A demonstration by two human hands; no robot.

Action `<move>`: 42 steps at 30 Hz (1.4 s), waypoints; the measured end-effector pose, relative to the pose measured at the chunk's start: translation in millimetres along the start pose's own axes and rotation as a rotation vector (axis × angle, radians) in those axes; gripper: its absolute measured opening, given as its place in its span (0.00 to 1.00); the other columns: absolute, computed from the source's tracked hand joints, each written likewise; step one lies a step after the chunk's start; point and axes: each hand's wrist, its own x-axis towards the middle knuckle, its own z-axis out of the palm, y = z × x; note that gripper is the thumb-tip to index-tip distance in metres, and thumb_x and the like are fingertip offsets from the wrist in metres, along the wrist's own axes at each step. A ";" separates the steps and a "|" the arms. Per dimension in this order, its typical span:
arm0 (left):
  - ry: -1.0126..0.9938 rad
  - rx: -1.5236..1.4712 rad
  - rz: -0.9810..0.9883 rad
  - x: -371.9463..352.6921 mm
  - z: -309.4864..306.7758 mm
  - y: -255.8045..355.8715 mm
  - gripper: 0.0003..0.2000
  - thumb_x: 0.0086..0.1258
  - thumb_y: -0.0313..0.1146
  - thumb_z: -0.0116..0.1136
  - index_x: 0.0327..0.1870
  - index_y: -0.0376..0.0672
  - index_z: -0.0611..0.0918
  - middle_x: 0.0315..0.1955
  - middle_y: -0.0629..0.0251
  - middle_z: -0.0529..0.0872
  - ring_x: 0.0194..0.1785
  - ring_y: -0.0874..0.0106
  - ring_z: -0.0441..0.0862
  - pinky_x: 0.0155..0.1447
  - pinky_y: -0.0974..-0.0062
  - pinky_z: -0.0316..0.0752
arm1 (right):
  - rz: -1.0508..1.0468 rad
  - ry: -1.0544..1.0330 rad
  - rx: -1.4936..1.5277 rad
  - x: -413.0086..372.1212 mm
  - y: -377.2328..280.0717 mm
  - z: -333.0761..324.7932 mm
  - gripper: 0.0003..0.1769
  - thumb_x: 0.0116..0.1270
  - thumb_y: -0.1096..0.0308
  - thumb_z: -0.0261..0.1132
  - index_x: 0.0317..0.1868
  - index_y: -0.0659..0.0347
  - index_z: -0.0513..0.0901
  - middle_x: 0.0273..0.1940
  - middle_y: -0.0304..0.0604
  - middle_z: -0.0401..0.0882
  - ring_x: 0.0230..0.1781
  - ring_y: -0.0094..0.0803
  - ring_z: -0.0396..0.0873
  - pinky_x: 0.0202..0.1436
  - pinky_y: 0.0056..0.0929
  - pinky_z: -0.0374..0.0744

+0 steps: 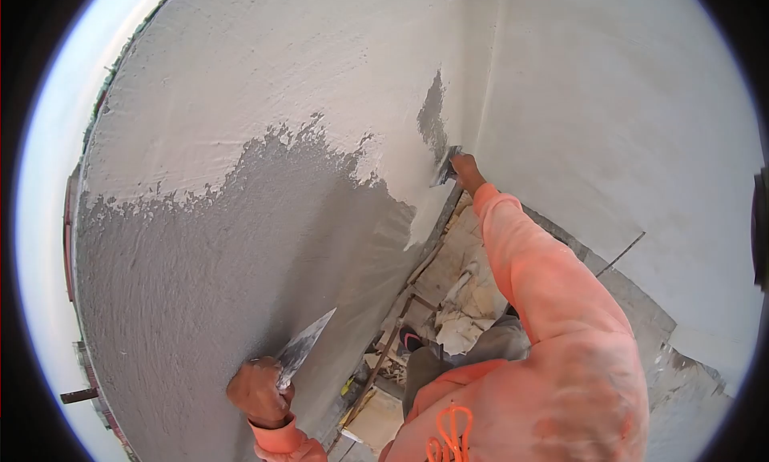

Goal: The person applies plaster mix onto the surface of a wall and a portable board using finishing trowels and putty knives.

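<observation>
My left hand (258, 391) is closed around the handle of a wide plastering blade (308, 346) at the bottom, in front of the grey lower wall. Pale smears coat that blade, and it points up to the right. Farther up, my right hand (466, 172) grips a putty knife (443, 167) near the corner, its blade against the wall. A pale coat of plaster (264, 70) covers the upper wall with a ragged lower edge. Rough grey wall (176, 294) shows beneath it. Just above the putty knife is a narrow grey patch (432, 114).
A pale second wall (617, 102) meets the plastered one at the corner. Below lie crumpled sheets (465, 310), a thin metal bar (383, 358) and debris. A thin rod (621, 254) sticks out at the right. A sandalled foot (411, 339) shows on the floor.
</observation>
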 end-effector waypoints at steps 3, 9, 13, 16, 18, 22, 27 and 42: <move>0.047 -0.048 0.015 0.7 1.5 0.9 0.01 0.60 0.27 0.52 0.29 0.45 0.74 0.22 0.64 0.80 0.19 0.64 0.74 0.21 0.70 0.65 | 0.011 -0.073 -0.021 -10.0 -20.4 3.3 0.12 0.66 0.68 0.57 0.44 0.69 0.79 0.36 0.47 0.80 0.34 0.40 0.81 0.42 0.46 0.82; 0.029 -0.033 0.045 6.4 -2.9 3.7 0.10 0.47 0.22 0.57 0.31 0.42 0.73 0.23 0.65 0.79 0.21 0.66 0.75 0.20 0.72 0.65 | -0.015 -0.128 -0.101 -46.9 -77.2 24.7 0.12 0.68 0.70 0.57 0.44 0.72 0.78 0.37 0.48 0.80 0.34 0.41 0.80 0.43 0.47 0.83; 0.059 -0.065 0.075 5.9 -1.6 0.8 0.12 0.47 0.20 0.56 0.33 0.43 0.74 0.23 0.64 0.79 0.20 0.66 0.74 0.20 0.73 0.64 | -0.016 -0.163 -0.183 -75.1 -115.2 44.9 0.15 0.68 0.72 0.57 0.47 0.78 0.75 0.42 0.54 0.78 0.39 0.45 0.79 0.46 0.46 0.82; 0.087 -0.055 0.085 3.8 1.3 -0.8 0.12 0.47 0.20 0.56 0.34 0.43 0.74 0.23 0.64 0.79 0.20 0.66 0.74 0.20 0.72 0.64 | -0.041 -0.234 -0.210 -84.8 -140.9 52.7 0.17 0.68 0.72 0.57 0.50 0.80 0.74 0.46 0.58 0.76 0.44 0.47 0.78 0.48 0.46 0.82; 0.078 -0.053 0.084 3.2 0.7 -0.4 0.12 0.47 0.19 0.56 0.34 0.43 0.74 0.23 0.64 0.79 0.20 0.66 0.73 0.20 0.72 0.64 | -0.079 -0.231 -0.217 -105.4 -160.9 57.4 0.17 0.69 0.71 0.56 0.50 0.80 0.73 0.47 0.58 0.76 0.45 0.47 0.78 0.48 0.46 0.81; 0.135 -0.043 0.098 -1.9 6.8 -4.1 0.04 0.68 0.30 0.50 0.33 0.43 0.74 0.20 0.65 0.77 0.18 0.64 0.71 0.21 0.70 0.61 | -0.190 -0.198 -0.189 -144.5 -198.7 59.1 0.15 0.69 0.73 0.55 0.49 0.79 0.73 0.48 0.55 0.75 0.45 0.45 0.78 0.50 0.45 0.80; 0.182 -0.054 0.126 -10.6 13.0 -12.5 0.06 0.58 0.24 0.54 0.35 0.44 0.75 0.21 0.65 0.78 0.19 0.65 0.72 0.20 0.70 0.63 | -0.223 -0.313 0.167 -181.4 -203.9 27.2 0.12 0.66 0.77 0.54 0.47 0.75 0.73 0.45 0.50 0.74 0.44 0.40 0.79 0.53 0.44 0.80; 0.294 -0.061 0.211 -2.1 15.3 -11.5 0.08 0.73 0.34 0.51 0.37 0.40 0.80 0.23 0.61 0.78 0.21 0.60 0.75 0.23 0.66 0.66 | -0.064 -0.133 0.136 -347.6 -33.5 -80.8 0.10 0.64 0.75 0.60 0.45 0.69 0.76 0.39 0.41 0.77 0.36 0.30 0.78 0.43 0.37 0.81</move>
